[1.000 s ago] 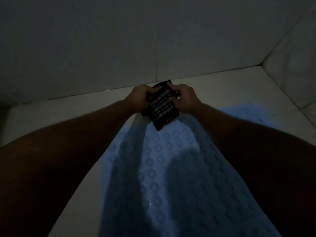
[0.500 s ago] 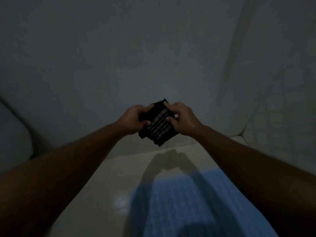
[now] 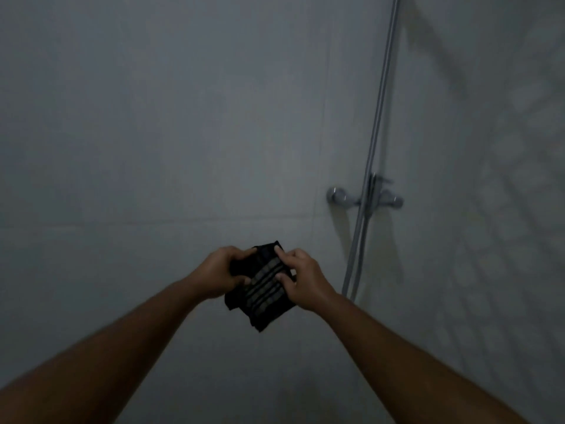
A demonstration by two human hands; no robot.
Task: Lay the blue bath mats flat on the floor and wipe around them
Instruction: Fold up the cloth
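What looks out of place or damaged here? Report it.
Nothing stands out. Both hands, left hand and right hand, hold a folded dark cloth before the wall; the shower mixer and hose look intact.

Open air surrounds both raised forearms. Far ahead, the tiled wall (image 3: 183, 133) bounds reach. At far right, the shower mixer (image 3: 365, 198), its riser pipe (image 3: 382, 87) and hanging hose (image 3: 356, 249) project from the wall, narrowing passage there.

No legible text or labels anywhere.
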